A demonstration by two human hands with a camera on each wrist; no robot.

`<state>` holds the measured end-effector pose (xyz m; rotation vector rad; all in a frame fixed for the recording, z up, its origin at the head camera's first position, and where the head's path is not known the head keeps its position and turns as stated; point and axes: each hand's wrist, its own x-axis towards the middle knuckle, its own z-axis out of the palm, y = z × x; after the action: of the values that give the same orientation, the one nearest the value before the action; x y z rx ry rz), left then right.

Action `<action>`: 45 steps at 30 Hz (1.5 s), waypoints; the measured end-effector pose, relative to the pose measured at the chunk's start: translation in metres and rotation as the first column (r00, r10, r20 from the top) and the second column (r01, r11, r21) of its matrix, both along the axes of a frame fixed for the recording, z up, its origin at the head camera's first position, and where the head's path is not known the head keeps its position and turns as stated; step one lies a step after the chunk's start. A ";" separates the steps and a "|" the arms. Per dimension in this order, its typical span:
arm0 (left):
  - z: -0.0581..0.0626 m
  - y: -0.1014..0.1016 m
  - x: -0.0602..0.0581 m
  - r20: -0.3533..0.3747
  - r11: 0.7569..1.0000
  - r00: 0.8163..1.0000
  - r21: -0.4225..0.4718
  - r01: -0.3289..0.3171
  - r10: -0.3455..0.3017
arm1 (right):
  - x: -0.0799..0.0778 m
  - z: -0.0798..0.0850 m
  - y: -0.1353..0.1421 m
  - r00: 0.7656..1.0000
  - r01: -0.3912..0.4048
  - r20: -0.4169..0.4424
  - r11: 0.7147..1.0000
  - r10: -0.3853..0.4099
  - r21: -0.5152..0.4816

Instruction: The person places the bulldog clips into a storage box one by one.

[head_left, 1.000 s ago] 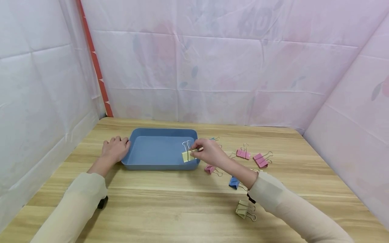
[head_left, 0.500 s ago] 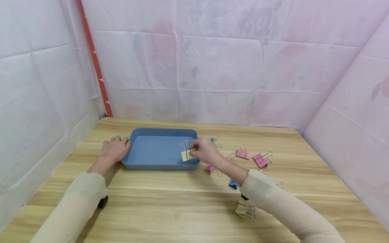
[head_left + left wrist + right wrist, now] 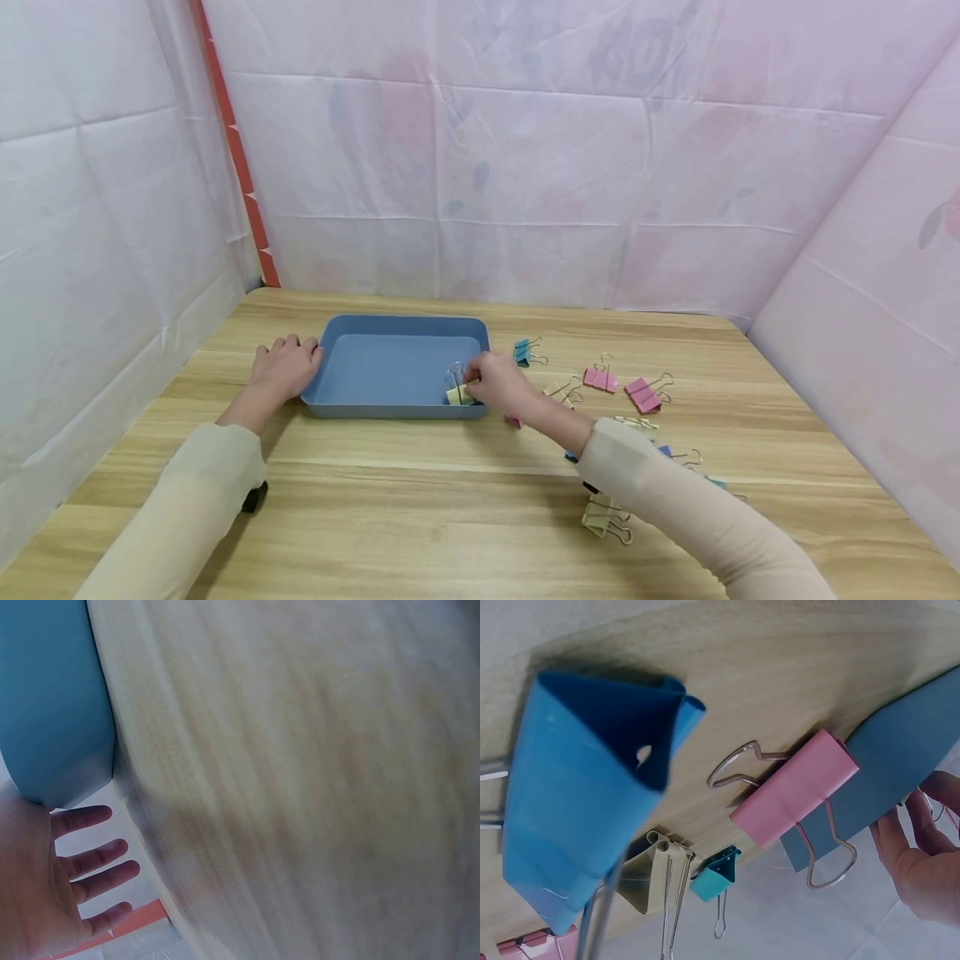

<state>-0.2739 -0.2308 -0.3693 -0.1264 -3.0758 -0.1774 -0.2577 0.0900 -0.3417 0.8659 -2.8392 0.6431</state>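
Note:
My right hand (image 3: 501,385) pinches a yellow binder clip (image 3: 457,396), its wire handles upward, inside the near right corner of a blue tray (image 3: 390,367). Whether the clip touches the tray floor I cannot tell. At the tray's left end, my left hand (image 3: 283,368) rests against the outer side. The left wrist view shows that hand's fingers (image 3: 101,882) spread and nearly straight beside the tray wall (image 3: 56,697); its thumb is hidden. In the right wrist view, a pink binder clip (image 3: 799,787) lies by the tray, and the right hand (image 3: 926,881) is partly cut off.
Right of the tray lie several binder clips: a teal one (image 3: 522,352), pink ones (image 3: 600,380), and a yellow one (image 3: 597,516) nearer the front. A blue clip (image 3: 577,802) looms close in the right wrist view. The right sleeve (image 3: 660,492) covers some. White cloth (image 3: 540,167) encloses the table.
The right hand has lowered the yellow binder clip into the tray's near right corner. The right forearm has shifted slightly left, uncovering the teal clip. The left hand stays put.

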 end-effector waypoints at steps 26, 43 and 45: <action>-0.001 -0.002 -0.003 0.001 1.000 1.000 -0.006 -0.008 0.008 | -0.001 0.004 0.002 0.994 -0.041 -0.102 0.998 0.045 0.039; 0.000 -0.001 -0.002 0.016 1.000 1.000 -0.002 -0.002 0.002 | 0.017 0.019 0.024 0.995 -0.046 -0.091 0.998 0.042 -0.040; 0.000 -0.001 -0.001 0.017 1.000 1.000 -0.001 -0.002 0.002 | 0.021 0.019 0.028 0.996 -0.045 -0.080 0.998 0.041 -0.042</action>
<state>-0.2754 -0.2322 -0.3690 -0.1221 -3.0926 -0.1785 -0.2370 0.1180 -0.3229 0.9261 -2.7331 0.6580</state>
